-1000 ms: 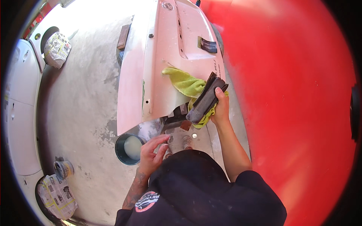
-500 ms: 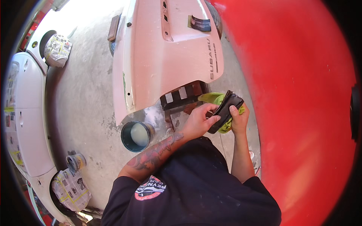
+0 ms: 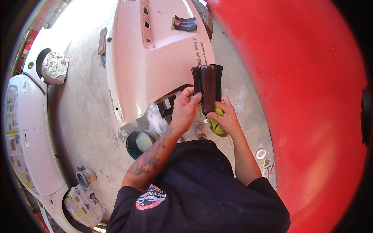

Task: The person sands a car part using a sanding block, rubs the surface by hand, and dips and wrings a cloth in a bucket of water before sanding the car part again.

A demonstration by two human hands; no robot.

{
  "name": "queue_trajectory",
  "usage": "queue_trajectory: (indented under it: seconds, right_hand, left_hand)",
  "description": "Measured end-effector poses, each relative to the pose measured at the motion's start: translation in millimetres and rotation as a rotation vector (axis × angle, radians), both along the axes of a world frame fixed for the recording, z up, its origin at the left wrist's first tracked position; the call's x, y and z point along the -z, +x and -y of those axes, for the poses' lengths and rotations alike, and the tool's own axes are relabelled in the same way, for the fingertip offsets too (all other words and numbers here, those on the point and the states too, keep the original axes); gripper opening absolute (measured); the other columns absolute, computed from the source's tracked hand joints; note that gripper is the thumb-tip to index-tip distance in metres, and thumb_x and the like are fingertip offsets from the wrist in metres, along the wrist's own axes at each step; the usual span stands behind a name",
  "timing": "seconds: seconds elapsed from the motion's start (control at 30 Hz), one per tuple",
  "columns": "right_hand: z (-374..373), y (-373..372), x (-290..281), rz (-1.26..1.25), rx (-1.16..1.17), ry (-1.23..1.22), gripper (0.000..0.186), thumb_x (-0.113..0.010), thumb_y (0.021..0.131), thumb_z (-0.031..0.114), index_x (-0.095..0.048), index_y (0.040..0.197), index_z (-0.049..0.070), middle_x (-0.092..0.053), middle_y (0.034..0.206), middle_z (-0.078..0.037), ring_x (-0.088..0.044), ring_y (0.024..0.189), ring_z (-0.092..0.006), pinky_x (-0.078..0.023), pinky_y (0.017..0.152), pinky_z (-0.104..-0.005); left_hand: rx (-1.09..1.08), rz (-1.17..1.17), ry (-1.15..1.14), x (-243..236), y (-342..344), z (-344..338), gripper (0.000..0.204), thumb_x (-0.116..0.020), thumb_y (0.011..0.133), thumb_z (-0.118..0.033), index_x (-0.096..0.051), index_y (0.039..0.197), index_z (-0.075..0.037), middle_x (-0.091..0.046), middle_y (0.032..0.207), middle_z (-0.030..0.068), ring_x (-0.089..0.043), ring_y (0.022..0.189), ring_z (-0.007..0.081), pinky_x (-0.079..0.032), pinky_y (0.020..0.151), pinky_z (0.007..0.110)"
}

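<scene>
A dark sheet of sandpaper (image 3: 197,77) is spread behind a long brown sanding block (image 3: 209,87), with the sheet's edges standing out on both sides. The fingers of my left hand (image 3: 184,110) pinch the sandpaper's lower left edge. My right hand (image 3: 229,120) grips the lower end of the block and the sheet, its thumb on the block. Bunched in that same hand is a yellow-green cloth (image 3: 218,127). Both are held above the near edge of a pale pink-white car panel (image 3: 163,66).
Another curled sandpaper piece (image 3: 185,24) lies on the panel. A dark bucket of cloudy liquid (image 3: 134,145) stands beside my left forearm. At the right is a big red car panel (image 3: 307,97); at the left, a white car body (image 3: 37,112) and a can (image 3: 86,177).
The block and sandpaper turned from a slant to upright and moved left and away from me. The sheet now spreads open around the block, and the cloth hangs below.
</scene>
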State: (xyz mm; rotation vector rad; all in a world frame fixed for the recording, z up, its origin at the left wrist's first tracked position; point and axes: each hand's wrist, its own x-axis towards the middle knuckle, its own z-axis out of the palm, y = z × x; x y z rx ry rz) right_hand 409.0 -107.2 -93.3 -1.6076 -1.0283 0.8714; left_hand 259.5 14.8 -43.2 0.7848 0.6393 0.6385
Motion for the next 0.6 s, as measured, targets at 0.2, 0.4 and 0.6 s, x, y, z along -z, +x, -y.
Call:
queue_trajectory:
  seconds: [0.2,0.4,0.6]
  right_hand:
    - [-4.5,0.6,-3.3,-0.166,-0.062,0.250,0.047,-0.084,0.085,0.027,-0.068,0.120,0.001,-0.059,0.117,-0.008,-0.057,0.114,-0.0220,-0.044,0.100,-0.0333]
    - [0.5,7.8,-10.2,-0.403,-0.015,0.212,0.041,-0.078,0.091,0.029,-0.066,0.120,0.002,-0.061,0.113,-0.004,-0.057,0.112,-0.0175,-0.044,0.099,-0.0321]
    - [-20.7,-7.8,-32.1,-0.225,-0.321,0.201,0.039,-0.076,0.092,0.032,-0.066,0.117,0.004,-0.060,0.105,-0.003,-0.058,0.100,-0.0164,-0.046,0.090,-0.0318]
  left_hand:
    - [-0.191,0.040,0.129,-20.1,-4.7,-26.5,0.020,-0.055,0.107,-0.017,-0.061,0.121,-0.004,-0.072,0.111,0.0075,-0.071,0.093,0.0163,-0.059,0.085,0.038]
    - [-0.021,0.201,0.186,-10.1,-25.4,-45.5,0.025,-0.049,0.108,-0.017,-0.057,0.127,-0.003,-0.070,0.113,0.0109,-0.069,0.103,0.0213,-0.056,0.090,0.043]
    - [0.130,0.219,-0.123,-16.3,-18.1,-20.9,0.041,-0.052,0.105,-0.025,-0.052,0.140,-0.004,-0.065,0.123,0.0062,-0.065,0.107,0.0187,-0.052,0.093,0.034]
